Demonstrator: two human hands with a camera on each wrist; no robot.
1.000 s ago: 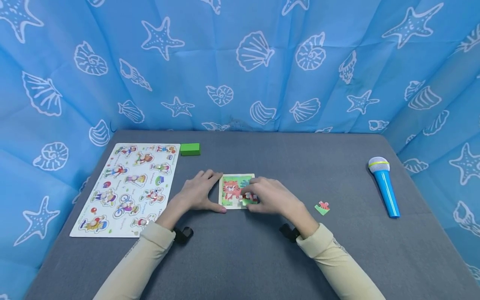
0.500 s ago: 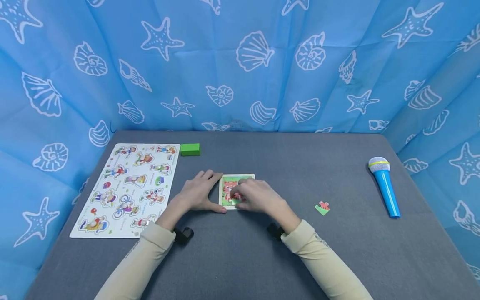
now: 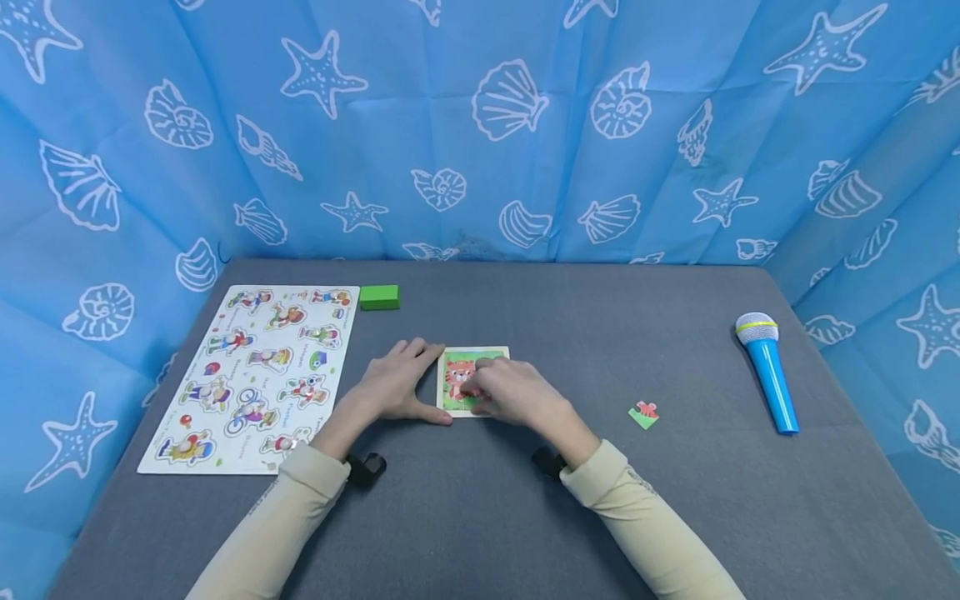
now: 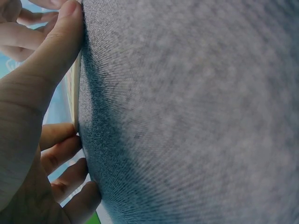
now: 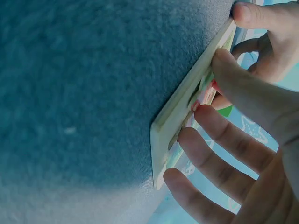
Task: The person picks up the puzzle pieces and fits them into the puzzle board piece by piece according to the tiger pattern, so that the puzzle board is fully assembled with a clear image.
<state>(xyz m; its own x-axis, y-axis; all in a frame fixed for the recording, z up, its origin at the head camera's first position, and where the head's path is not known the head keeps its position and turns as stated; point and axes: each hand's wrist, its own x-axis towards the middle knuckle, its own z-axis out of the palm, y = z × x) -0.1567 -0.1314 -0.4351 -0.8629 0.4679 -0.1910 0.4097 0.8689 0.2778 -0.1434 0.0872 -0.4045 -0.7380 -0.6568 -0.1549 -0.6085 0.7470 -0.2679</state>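
A small square puzzle board (image 3: 474, 349) with a pale rim and a red tiger cub picture lies mid-table. Along its left side my left hand (image 3: 393, 385) is spread, the thumb at the near left corner and the index fingertip at the far one. My right hand (image 3: 517, 392) is over the board's right half, its thumb and index finger pinching a puzzle piece (image 5: 214, 86) low against the picture. The fingers mostly hide this piece. Other fingertips hover along the board's edge in the right wrist view. A loose red-and-green puzzle piece (image 3: 643, 414) lies right of the right hand.
At the left lies a large white peg puzzle board (image 3: 247, 375) with cartoon figures. A green block (image 3: 379, 297) sits by its far right corner. Far right is a blue toy microphone (image 3: 772, 375). A blue shell-patterned curtain (image 3: 480, 150) hangs behind the grey table (image 3: 480, 517).
My right hand has moved left across the puzzle board with the piece, and the gap low in the picture is now covered. The left hand has stayed put.
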